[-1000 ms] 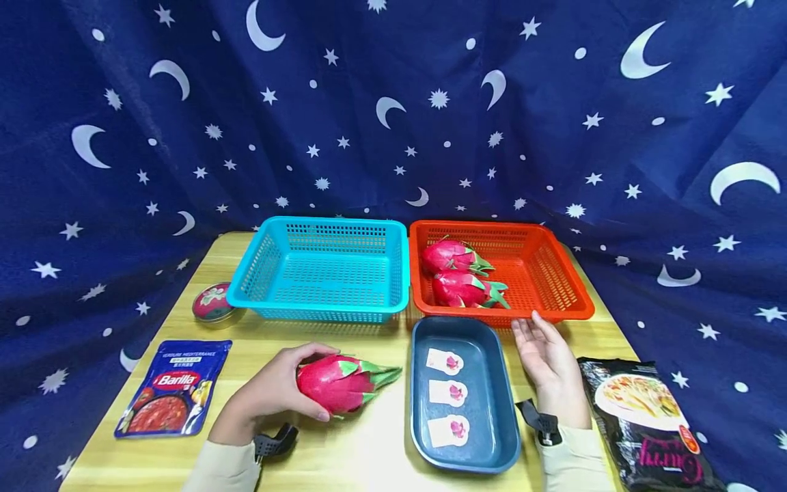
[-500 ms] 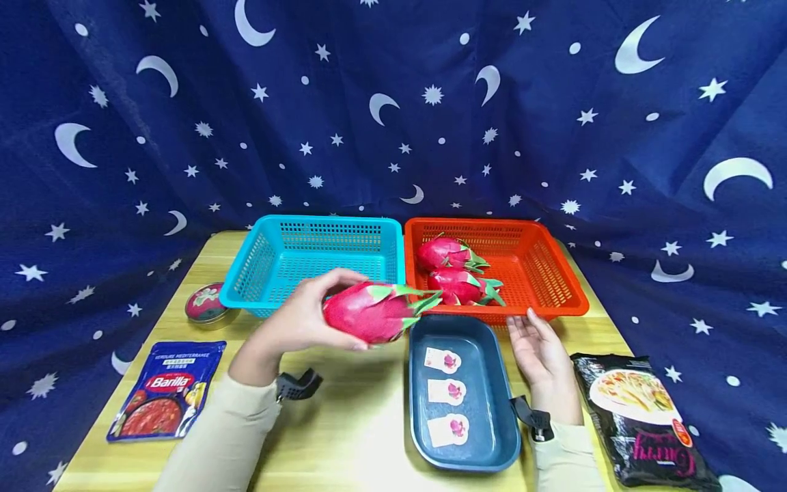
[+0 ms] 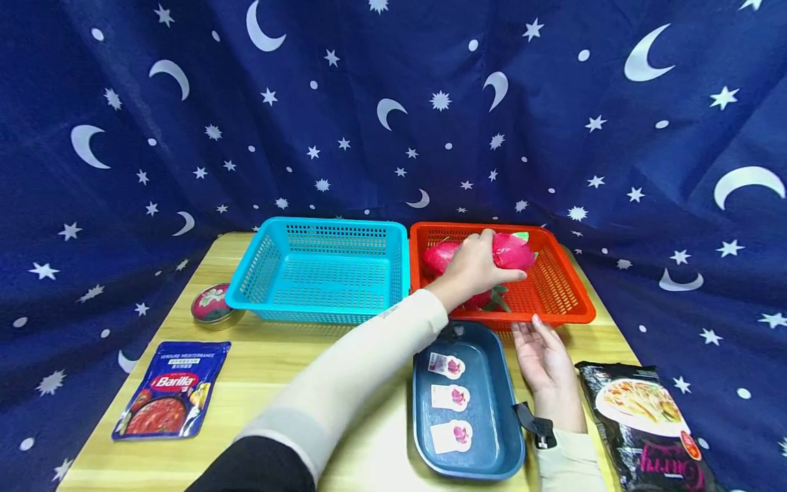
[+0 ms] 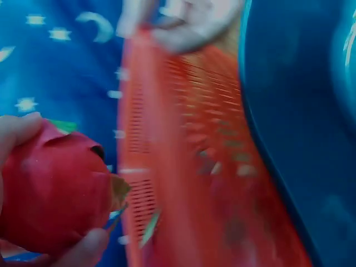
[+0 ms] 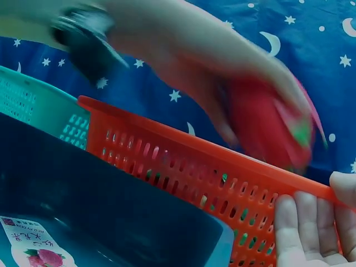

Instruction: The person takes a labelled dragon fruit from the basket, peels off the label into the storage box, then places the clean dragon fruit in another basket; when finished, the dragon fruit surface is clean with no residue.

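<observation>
My left hand (image 3: 481, 265) grips a dragon fruit (image 3: 513, 251) with red skin and green leaf tips, above the red basket (image 3: 574, 316). Its fingers curve round the fruit, as the left wrist view shows. Under that hand lie two more dragon fruits (image 3: 438, 257) in the basket, partly covered by hand and forearm. My right hand (image 3: 549, 362) holds the basket's front rim, palm up. In the right wrist view its thumb (image 5: 345, 187) lies at the rim and its fingers (image 5: 307, 222) touch the perforated outer wall.
A turquoise basket (image 3: 236, 298) stands left of the red one. In front sits a dark blue tray (image 3: 498, 410) with several dragon fruit labels (image 3: 451, 398). A round tin (image 3: 212, 304) and Barilla pouch (image 3: 172, 389) lie left, a black curry packet (image 3: 645, 424) right.
My left hand has lifted the dragon fruit from the table's front and carried it up and right over the red basket. My right hand has stayed at the basket's rim.
</observation>
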Demonstrator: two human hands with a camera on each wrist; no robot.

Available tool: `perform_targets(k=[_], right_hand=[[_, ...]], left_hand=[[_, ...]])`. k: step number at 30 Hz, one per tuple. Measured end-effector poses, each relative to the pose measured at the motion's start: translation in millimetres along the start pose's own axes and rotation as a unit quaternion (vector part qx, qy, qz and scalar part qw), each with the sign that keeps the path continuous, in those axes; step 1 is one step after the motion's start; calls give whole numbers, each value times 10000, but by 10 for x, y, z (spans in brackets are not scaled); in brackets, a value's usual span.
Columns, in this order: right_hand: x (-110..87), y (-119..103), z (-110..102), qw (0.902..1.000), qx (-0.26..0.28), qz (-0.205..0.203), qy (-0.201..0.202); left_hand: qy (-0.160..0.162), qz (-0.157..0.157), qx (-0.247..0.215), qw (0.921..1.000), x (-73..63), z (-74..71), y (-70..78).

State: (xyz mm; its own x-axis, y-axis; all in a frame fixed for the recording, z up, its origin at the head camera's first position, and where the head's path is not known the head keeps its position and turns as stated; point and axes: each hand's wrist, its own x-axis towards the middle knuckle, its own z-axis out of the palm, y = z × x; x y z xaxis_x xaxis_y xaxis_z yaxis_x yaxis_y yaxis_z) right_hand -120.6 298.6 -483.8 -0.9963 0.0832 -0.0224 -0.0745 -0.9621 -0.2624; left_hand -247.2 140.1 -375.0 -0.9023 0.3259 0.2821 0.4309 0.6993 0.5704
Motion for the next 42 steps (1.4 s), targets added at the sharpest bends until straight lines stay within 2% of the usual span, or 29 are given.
perform_targets(k=[4, 6, 8, 16, 22, 25, 27, 29, 31, 34, 37, 42], right_hand=[[12, 29, 11, 9998, -177, 2, 131], [8, 41, 13, 9995, -240, -45, 224], [-3, 49, 10, 9992, -280, -73, 276], [-45, 43, 22, 9995, -291, -47, 117], [-47, 32, 36, 9993, -350, -92, -29], [-48, 29, 28, 9991, -398, -116, 30], [-58, 23, 23, 9990, -430, -97, 99], [-70, 11, 16, 9988, -438, -99, 171], [-79, -5, 17, 9989, -429, -125, 156], [-75, -32, 16, 9991, -384, -177, 36], [-64, -47, 13, 9992, -356, -178, -65], [-61, -41, -2, 9993, -344, -124, -33]], left_hand=[[307, -370, 851, 9952, 185, 400, 144], [418, -490, 1090, 9920, 214, 536, 185], [492, -461, 1213, 9903, 221, 634, 210], [552, 67, 1781, 9824, 108, 794, 236], [510, 232, 2284, 9720, 5, 825, 271], [524, 252, 2561, 9649, -4, 831, 276], [406, 89, 2561, 9658, -5, 848, 278], [132, 30, 2701, 9627, -6, 873, 285], [-200, -35, 2644, 9642, -12, 890, 304], [-578, 119, 2611, 9635, -10, 895, 345], [-802, 147, 2428, 9667, 4, 879, 380], [-1229, -7, 2154, 9688, 16, 865, 389]])
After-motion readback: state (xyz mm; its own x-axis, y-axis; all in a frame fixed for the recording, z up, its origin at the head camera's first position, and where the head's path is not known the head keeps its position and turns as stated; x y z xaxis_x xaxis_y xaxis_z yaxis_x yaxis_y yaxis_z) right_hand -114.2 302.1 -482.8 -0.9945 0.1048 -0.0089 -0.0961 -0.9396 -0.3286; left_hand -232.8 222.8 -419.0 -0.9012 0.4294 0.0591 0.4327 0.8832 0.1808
